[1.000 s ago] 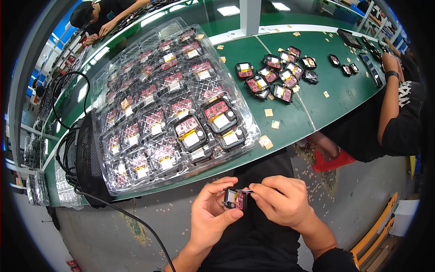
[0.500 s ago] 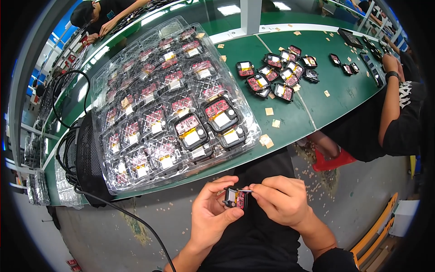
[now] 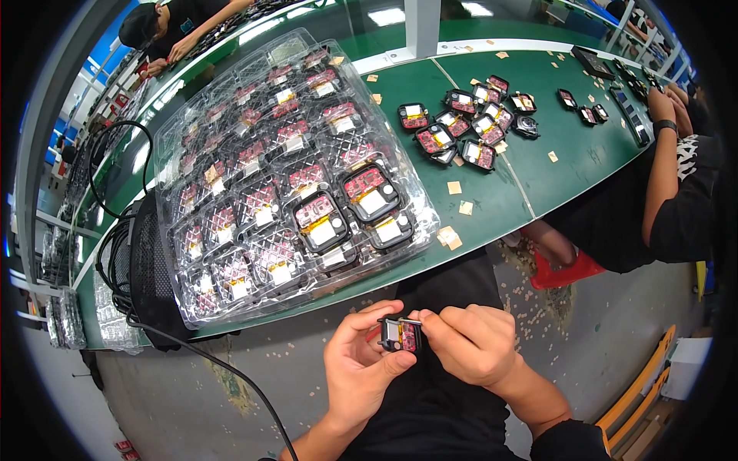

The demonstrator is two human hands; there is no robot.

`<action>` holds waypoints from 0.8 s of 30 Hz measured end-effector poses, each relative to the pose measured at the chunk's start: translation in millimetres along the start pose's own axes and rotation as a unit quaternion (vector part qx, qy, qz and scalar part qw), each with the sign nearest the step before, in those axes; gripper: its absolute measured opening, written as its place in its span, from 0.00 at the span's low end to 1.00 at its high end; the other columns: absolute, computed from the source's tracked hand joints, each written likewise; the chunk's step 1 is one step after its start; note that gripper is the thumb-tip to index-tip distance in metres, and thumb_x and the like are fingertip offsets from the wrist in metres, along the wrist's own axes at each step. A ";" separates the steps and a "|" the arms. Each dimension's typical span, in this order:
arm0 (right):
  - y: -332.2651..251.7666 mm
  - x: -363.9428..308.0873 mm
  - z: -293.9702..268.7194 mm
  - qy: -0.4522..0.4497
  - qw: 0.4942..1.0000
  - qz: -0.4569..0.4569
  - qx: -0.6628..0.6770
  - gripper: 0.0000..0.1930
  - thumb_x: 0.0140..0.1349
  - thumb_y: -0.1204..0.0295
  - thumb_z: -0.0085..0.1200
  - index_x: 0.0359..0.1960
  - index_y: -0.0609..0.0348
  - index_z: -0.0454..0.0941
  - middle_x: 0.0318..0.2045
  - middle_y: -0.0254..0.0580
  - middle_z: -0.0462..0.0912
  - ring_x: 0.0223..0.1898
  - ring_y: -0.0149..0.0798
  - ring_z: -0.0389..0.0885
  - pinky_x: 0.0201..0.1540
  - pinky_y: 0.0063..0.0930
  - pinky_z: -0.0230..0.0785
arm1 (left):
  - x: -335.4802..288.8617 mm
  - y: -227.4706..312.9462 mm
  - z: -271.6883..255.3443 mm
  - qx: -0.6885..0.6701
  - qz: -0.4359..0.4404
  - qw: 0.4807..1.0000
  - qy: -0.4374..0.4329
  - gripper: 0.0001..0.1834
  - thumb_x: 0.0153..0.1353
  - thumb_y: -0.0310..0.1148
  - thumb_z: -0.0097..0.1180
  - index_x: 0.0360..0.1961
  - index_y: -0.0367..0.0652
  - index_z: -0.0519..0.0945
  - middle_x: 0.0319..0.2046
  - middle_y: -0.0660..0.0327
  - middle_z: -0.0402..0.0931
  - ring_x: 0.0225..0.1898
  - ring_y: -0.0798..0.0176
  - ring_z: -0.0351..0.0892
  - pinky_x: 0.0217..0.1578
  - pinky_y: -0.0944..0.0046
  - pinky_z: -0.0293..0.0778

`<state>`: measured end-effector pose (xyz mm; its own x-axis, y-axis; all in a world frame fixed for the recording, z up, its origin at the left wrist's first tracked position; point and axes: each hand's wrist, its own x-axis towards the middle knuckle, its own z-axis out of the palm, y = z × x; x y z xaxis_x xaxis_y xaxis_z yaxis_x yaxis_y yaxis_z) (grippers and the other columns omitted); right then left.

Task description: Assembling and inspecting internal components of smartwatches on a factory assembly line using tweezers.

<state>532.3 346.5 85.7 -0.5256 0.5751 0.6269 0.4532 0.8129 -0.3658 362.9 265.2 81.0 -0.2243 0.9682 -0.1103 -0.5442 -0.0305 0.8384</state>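
Note:
Between the thumb and fingers of my left hand [image 3: 355, 369] sits an open smartwatch body [image 3: 407, 338], a black case with a red circuit board, a silvery-white block and a yellow strip. It is held above my lap, tilted, with its inside facing up. My right hand [image 3: 478, 346] pinches a thin metal tool [image 3: 413, 321], probably tweezers. The tool's tip lies at the upper edge of the watch body; whether it grips any small part is too small to tell. My right fingertips are close beside the case.
Stacked clear plastic trays [image 3: 427, 230] of similar watch bodies cover the table's left side. More loose watch bodies [image 3: 477, 156] lie in a cluster on the green table [image 3: 500, 219], among small tan paper squares [image 3: 466, 207]. A black cable [image 3: 254, 378] hangs at left. A co-worker's arm [image 3: 663, 173] is at right.
My right hand has shifted slightly left, closer to the watch body, with the metal tool still in its fingers. My left hand's hold looks the same.

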 end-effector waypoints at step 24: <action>94.2 90.0 13.4 0.053 0.974 0.204 -0.080 0.15 0.64 0.66 0.67 0.50 0.57 0.85 0.47 0.43 0.78 0.31 0.49 0.85 0.35 0.44 0.77 | 28.4 102.7 -0.9 0.350 0.406 0.835 0.120 0.39 0.42 0.38 0.87 0.51 0.40 0.74 0.48 0.54 0.71 0.47 0.55 0.82 0.51 0.55 0.81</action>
<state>518.1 476.1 98.4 -0.2043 0.8274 0.5231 0.7200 0.4890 -0.4924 299.9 289.4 163.5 -0.4910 0.6178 0.6141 0.4551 -0.4192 0.7856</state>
